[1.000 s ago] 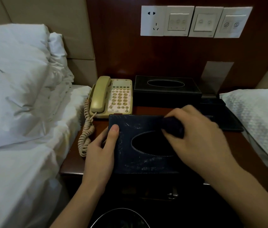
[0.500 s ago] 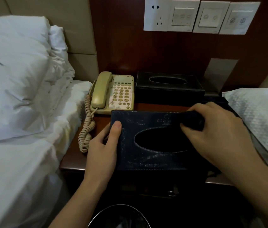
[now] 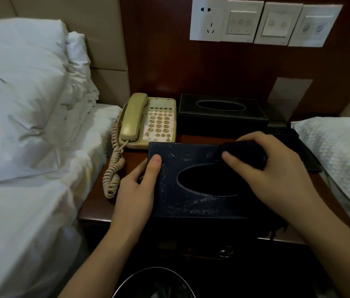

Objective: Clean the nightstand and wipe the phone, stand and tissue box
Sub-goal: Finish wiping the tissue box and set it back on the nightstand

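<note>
- Left hand (image 3: 134, 190) grips the dusty tissue box (image 3: 193, 201) at the nightstand (image 3: 96, 211) front edge; right hand (image 3: 277, 175) pinches a dark cloth (image 3: 245, 152) (bunched) on its lid.
- Wiping under way; next, likely the streaked near edge.

Both forearms rise from the bottom edge toward mid-frame. The left hand (image 3: 136, 188), left of center, has its thumb laid flat on top and fingers curled out of sight. The right hand (image 3: 277, 171), right of center, has fingers bunched, knuckles up.

Phone (image 3: 150, 122) left of tissue box (image 3: 221, 114)
</note>
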Tool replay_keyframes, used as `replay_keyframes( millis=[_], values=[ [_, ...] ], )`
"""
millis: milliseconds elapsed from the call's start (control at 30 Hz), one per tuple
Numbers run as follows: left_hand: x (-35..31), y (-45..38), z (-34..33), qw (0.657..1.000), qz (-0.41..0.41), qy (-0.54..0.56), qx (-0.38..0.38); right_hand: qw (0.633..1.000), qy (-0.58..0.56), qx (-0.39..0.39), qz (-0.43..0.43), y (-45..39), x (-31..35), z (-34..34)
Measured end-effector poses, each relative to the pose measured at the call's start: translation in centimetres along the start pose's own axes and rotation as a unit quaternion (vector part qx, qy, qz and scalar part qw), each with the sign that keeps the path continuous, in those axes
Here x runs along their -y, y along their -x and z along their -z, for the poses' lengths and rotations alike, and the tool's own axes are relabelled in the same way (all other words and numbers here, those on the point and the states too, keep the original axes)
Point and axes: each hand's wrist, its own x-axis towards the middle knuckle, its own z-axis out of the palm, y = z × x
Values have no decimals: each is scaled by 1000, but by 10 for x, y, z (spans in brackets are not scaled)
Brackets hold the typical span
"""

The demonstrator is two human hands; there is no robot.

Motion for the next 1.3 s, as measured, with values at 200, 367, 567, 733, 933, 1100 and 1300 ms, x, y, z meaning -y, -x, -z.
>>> replay_keyframes(
  millis=[200, 367, 567, 733, 933, 1100, 1300],
  values=[
    [1, 2, 0, 1000, -19, -19, 1, 992, 93, -42, 76, 6, -3, -3],
    [2, 2, 2, 999, -34, -19, 8, 980, 149, -58, 115, 3, -16, 4],
    [4, -1, 0, 1000, -25, -7, 10, 962, 163, 71, 206, -13, 29, -26],
    [5, -4, 0, 1000, -20, 11, 12, 974, 132, 98, 153, -31, 5, 16],
    [4, -1, -2, 999, -23, 24, 4, 960, 177, 108, 187, -39, 9, 7],
    [2, 0, -2, 999, -34, 5, 0, 960, 179, 111, 183, -36, -5, 28],
    [0, 2, -3, 999, -31, 14, -1, 948, 181, 142, 219, -41, 17, 7]
  ],
)
